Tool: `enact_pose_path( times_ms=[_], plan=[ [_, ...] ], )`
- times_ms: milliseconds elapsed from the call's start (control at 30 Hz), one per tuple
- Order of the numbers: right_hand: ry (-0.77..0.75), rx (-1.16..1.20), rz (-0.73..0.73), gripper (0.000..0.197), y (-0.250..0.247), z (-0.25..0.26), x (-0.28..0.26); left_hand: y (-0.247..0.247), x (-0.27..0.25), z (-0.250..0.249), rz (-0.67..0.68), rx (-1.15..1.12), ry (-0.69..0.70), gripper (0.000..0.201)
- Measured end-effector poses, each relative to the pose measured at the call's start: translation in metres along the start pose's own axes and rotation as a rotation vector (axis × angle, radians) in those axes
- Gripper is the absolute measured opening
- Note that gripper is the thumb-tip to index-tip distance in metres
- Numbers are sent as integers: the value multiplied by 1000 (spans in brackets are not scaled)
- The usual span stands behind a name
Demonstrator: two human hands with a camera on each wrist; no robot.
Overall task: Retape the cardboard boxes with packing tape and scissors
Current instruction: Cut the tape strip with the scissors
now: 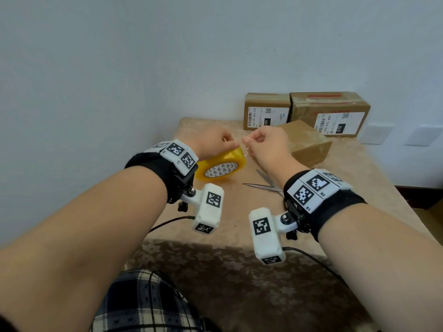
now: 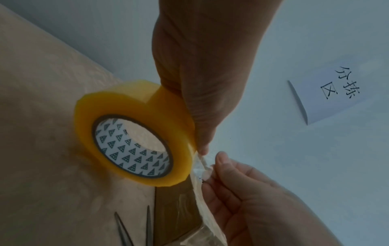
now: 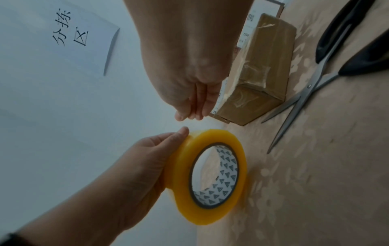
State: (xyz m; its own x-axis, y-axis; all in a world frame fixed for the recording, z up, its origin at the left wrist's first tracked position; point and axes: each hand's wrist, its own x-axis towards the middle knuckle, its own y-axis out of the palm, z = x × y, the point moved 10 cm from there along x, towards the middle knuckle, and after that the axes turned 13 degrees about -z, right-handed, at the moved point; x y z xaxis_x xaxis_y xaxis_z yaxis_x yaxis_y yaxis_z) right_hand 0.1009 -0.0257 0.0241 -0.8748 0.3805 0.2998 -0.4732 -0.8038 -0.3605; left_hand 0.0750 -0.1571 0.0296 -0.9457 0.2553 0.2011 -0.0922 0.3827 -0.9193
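Observation:
A yellow packing tape roll (image 1: 223,166) stands on edge on the beige tablecloth (image 1: 239,212). My left hand (image 1: 230,146) grips the roll (image 2: 134,141) from above, thumb tip at its rim. Just right of it, my right hand (image 1: 249,141) pinches the peeled clear tape end (image 2: 203,164) between thumb and fingers. Scissors (image 1: 263,185) lie with blades spread on the cloth under my right wrist; their black handles (image 3: 347,33) show in the right wrist view. A small brown cardboard box (image 1: 304,142), wrapped in old tape (image 3: 256,83), sits behind my right hand.
Two labelled cardboard boxes (image 1: 266,111) (image 1: 330,113) stand against the wall at the back right. A handwritten paper sign (image 2: 332,93) hangs on the wall. The table's left edge (image 1: 167,164) runs close beside the roll. Camera cables trail off the front edge.

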Motion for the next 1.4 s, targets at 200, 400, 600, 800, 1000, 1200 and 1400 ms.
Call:
enact_pose_path(
  times_ms=[200, 400, 600, 800, 1000, 1200, 1400],
  plan=[
    [-72, -2, -42, 7, -12, -1, -3, 4, -5, -10, -52, -251, -7, 22],
    [-125, -8, 4, 26, -14, 5, -2, 3, -6, -12, -73, -391, -17, 19],
    [-273, -153, 122, 14, -4, 14, -1, 3, -5, -13, -80, -403, -20, 15],
    [-235, -277, 159, 24, -1, 7, 5, -1, -7, -16, -120, -430, 6, 6],
    [-247, -413, 225, 22, 5, -4, 9, -3, -9, -26, -124, -389, 105, 10],
    [-269, -505, 126, 44, -30, -21, 23, -8, -2, 2, -254, -79, 130, 6],
    [-298, -837, 164, 50, -10, -53, 21, 29, -7, 19, -264, 160, 143, 12]
  ],
)
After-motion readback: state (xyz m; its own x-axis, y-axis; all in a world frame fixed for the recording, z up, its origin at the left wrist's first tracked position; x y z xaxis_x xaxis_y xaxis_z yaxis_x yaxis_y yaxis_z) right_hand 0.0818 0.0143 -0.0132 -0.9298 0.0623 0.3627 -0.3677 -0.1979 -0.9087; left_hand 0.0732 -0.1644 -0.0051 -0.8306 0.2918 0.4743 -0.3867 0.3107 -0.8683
